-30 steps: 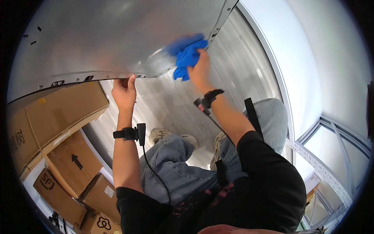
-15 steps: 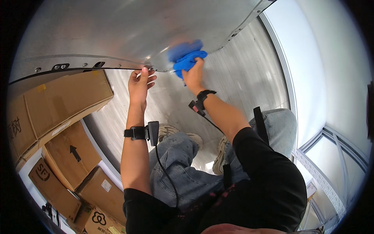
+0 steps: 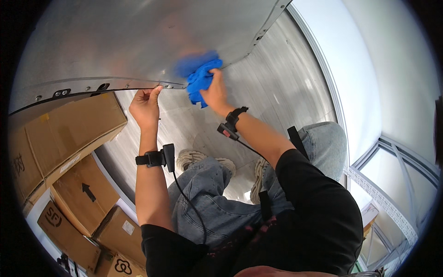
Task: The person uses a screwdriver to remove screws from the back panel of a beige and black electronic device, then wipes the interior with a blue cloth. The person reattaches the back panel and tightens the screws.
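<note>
The blue cloth (image 3: 201, 79) partly hides the right hand (image 3: 216, 93).

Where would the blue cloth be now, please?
In the head view, the blue cloth is above centre, in the right hand, right of the left hand, at the metal panel.

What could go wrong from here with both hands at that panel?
The bare left hand touches the edge of the metal panel; a sharp rim might cut it. The blue cloth in the right hand could snag on that edge. The slack cable from the left wristband could catch on something.
</note>
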The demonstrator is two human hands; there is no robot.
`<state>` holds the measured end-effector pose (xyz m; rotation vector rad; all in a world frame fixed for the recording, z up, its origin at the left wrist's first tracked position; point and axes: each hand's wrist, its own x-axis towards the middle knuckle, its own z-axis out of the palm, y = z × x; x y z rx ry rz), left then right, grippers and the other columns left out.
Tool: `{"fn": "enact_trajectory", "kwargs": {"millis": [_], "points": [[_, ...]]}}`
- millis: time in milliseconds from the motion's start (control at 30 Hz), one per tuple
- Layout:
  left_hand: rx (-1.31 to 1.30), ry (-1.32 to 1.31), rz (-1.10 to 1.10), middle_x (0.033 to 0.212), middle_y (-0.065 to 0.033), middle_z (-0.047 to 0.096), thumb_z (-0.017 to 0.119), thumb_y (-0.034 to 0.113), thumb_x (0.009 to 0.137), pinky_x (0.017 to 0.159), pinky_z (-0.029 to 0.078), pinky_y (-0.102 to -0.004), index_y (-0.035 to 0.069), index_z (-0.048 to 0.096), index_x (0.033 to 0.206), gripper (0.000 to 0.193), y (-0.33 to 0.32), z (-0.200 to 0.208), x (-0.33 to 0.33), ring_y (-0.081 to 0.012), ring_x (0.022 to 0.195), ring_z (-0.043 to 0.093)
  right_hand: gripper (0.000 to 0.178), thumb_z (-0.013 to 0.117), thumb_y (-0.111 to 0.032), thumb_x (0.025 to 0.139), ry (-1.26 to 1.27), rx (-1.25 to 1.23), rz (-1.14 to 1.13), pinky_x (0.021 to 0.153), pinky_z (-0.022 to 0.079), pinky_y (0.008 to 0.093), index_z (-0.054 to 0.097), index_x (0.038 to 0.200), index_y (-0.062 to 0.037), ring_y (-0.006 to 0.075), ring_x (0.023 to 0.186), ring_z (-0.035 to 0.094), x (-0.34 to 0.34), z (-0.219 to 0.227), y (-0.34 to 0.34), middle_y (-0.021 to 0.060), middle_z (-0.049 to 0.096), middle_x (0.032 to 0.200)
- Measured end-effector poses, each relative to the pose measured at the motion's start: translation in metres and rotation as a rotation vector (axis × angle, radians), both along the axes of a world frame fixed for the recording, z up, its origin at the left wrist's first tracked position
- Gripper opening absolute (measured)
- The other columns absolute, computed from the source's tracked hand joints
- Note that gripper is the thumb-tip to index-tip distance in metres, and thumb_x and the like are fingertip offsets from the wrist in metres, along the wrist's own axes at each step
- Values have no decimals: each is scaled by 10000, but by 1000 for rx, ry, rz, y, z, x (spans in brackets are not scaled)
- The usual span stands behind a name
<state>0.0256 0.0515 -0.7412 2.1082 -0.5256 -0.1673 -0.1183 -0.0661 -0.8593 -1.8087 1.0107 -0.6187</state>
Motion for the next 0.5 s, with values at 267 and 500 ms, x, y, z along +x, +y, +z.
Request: {"fn": "enact_trajectory", "kwargs": {"millis": [267, 500], "points": [[70, -87, -41, 687, -72, 682, 782, 262, 784, 615, 493, -245, -8, 654, 768, 299, 1, 1, -4, -108, 608, 624, 674, 721, -77, 717, 19, 19, -294, 872, 455, 478, 341, 1272, -28, 454, 1041, 551, -45, -11, -82, 262, 536, 1161], [151, -13, -34, 694, -51, 661, 753, 310, 817, 626, 472, -238, -3, 640, 781, 334, -3, 3, -8, -87, 635, 586, 692, 764, -64, 614, -137, -345, -70, 835, 456, 496, 392, 1196, -105, 437, 1038, 504, -14, 20, -39, 222, 456, 1185]]}}
